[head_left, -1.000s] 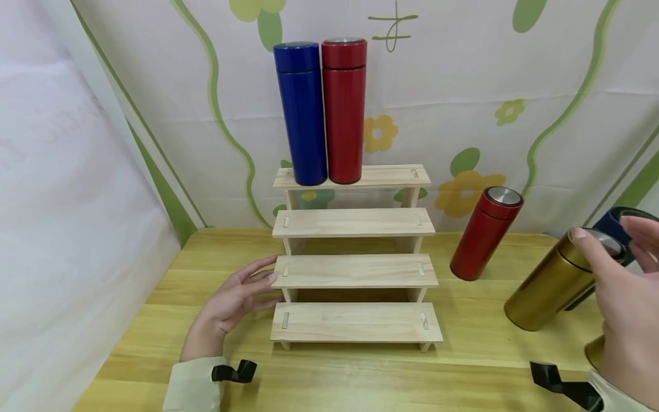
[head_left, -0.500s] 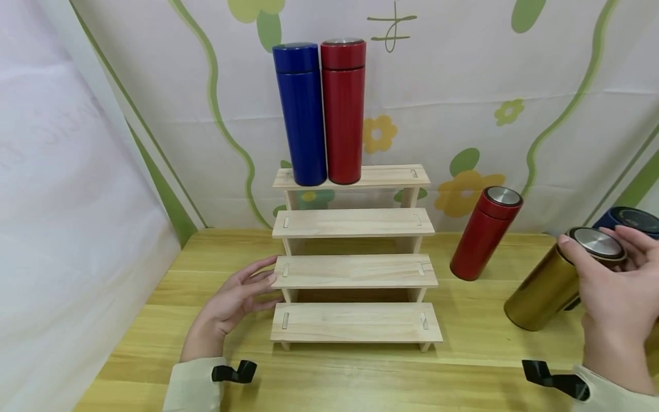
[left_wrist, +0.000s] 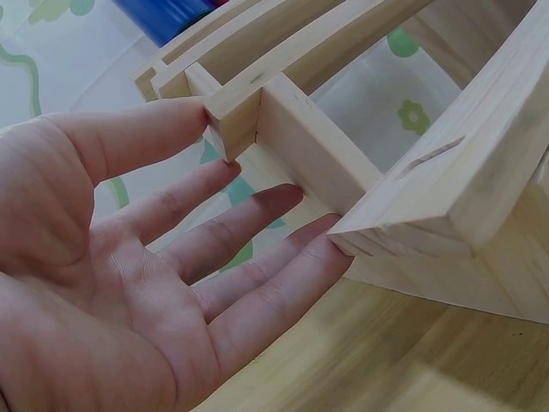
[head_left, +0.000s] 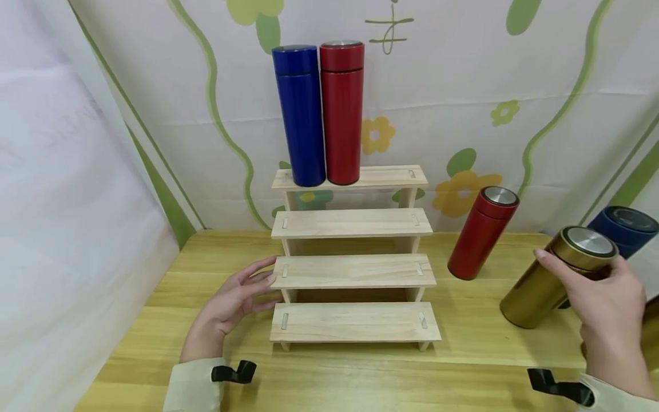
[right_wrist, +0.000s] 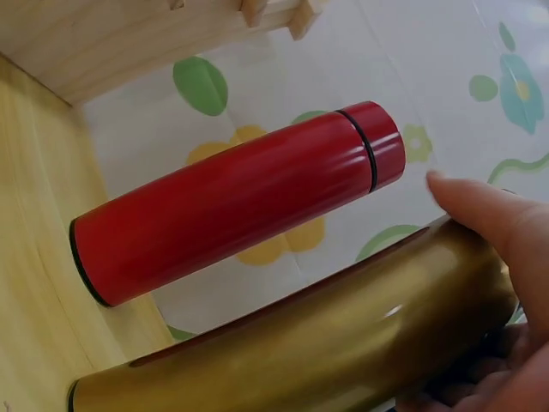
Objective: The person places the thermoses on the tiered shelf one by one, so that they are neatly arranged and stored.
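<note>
Grip at left: the bare left hand (head_left: 233, 298) is not clamped; its spread fingers and thumb touch the left end of the four-step shelf of pale bare wood (head_left: 355, 272). At right, the bare right hand (head_left: 606, 300) is closed around the upper part of the tall gold metallic cylindrical bottle (head_left: 535, 289), whose base appears to rest on the yellow wood-grain table (head_left: 340, 380), right of the shelf. Risks, as I judge them from my remote station: a push at left could shift the shelf and topple the glossy blue cylindrical bottle (head_left: 302, 123) and the glossy red cylindrical bottle (head_left: 342, 120) side by side on its top step; at right, the smooth gold wall could slip, the hold being high. Between shelf and gold bottle stands a second red cylindrical bottle (head_left: 479, 240); I record it as an obstacle to any low leftward path, liable to be knocked over. A dark blue cylindrical bottle (head_left: 625, 224) is partly hidden behind the gold one; at far right, a gold-brown object (head_left: 651, 332) is cut off and I cannot identify it.
</note>
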`<state>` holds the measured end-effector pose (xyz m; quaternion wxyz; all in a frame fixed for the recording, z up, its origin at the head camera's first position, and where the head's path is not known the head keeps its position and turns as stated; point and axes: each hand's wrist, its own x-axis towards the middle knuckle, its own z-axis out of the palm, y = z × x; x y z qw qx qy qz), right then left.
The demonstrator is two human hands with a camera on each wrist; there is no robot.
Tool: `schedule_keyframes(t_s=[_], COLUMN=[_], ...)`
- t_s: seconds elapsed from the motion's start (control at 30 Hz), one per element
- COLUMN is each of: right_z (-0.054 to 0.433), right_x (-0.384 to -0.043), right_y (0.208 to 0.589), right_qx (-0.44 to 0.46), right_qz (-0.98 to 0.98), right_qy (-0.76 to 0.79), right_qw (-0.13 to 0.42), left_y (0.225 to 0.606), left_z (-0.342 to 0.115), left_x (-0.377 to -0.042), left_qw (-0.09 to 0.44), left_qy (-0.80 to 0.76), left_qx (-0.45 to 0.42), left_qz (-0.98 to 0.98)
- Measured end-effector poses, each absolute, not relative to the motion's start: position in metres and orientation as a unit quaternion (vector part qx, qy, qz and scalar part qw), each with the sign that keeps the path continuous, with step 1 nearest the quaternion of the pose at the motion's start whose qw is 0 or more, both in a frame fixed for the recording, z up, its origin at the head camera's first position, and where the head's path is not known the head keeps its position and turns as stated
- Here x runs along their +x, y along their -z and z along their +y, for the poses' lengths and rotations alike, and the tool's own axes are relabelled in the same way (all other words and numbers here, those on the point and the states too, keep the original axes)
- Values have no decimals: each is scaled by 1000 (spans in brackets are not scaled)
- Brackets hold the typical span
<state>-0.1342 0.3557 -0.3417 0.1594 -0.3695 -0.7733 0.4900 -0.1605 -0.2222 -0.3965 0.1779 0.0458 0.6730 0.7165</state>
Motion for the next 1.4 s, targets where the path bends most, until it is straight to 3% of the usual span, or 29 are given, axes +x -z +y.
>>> schedule_keyframes(t_s=[0.27, 0.6, 0.77, 1.4], right_z=[359, 343, 334, 325], right_x=[-133, -130, -126, -121], right_y=[347, 338, 325, 314], right_qx=[-371, -342, -314, -220], right_qz=[-765, -708, -692, -648], right_qy=[-501, -555, -576, -640], right_qw=[163, 271, 300, 349], left_y=[397, 398, 397, 394], left_z=[-223, -223, -224, -222], left_x=[-161, -159, -159, -160], left_qw=[181, 178, 177, 176], left_qy=[-715, -719, -722, -721], left_qx=[50, 48, 47, 44], left_qz=[673, 670, 668, 669])
